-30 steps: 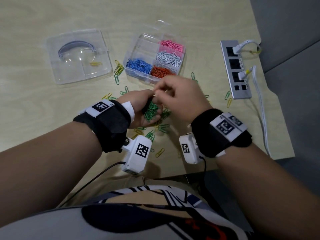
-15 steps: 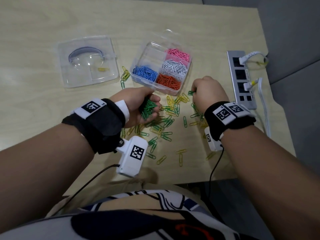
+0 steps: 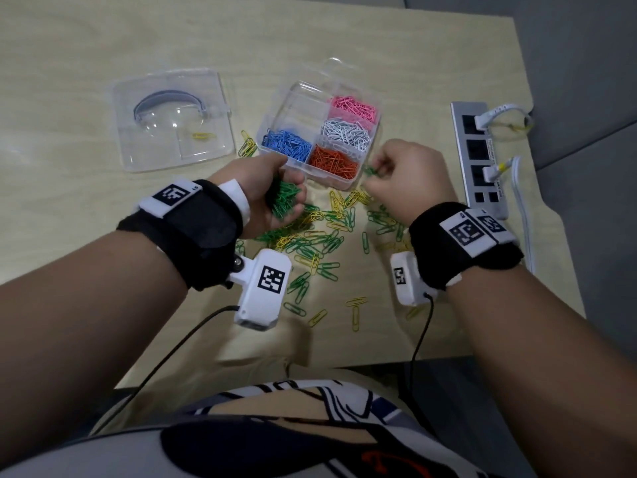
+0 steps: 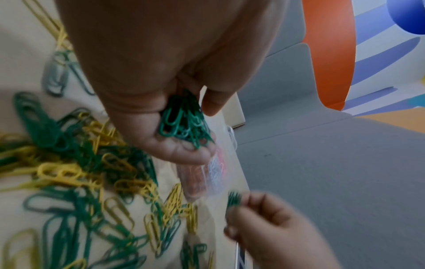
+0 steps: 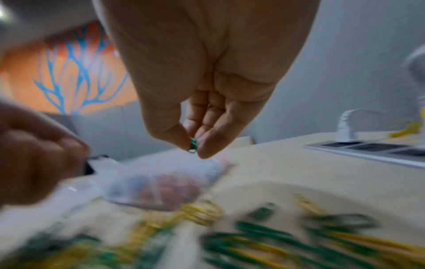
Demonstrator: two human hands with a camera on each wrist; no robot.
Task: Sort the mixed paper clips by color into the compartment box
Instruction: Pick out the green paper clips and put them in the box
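The clear compartment box point(image 3: 296, 98) stands mid-table with pink, white, blue and orange clips in separate cells; its far-left cells look bare. Just in front of its near-left corner my left hand point(image 3: 272, 188) point(image 4: 184, 131) grips a bunch of green clips point(image 3: 284, 200) point(image 4: 184, 123). My right hand point(image 3: 403, 177) point(image 5: 193, 145), beside the box's near-right corner, pinches a green clip point(image 3: 370, 170) point(image 5: 192, 144) between thumb and forefinger. Mixed green and yellow clips point(image 3: 320, 236) point(image 4: 76, 172) lie scattered on the table between my hands.
The box's clear lid point(image 3: 169, 119) lies to the left with one yellow clip on it. A few yellow clips point(image 3: 246, 146) lie between lid and box. A silver power strip point(image 3: 477, 157) with white plugs and a cable runs along the right table edge.
My right hand left the left hand, went right to the table beside the box and lifted a green clip. The left hand kept its green bunch.
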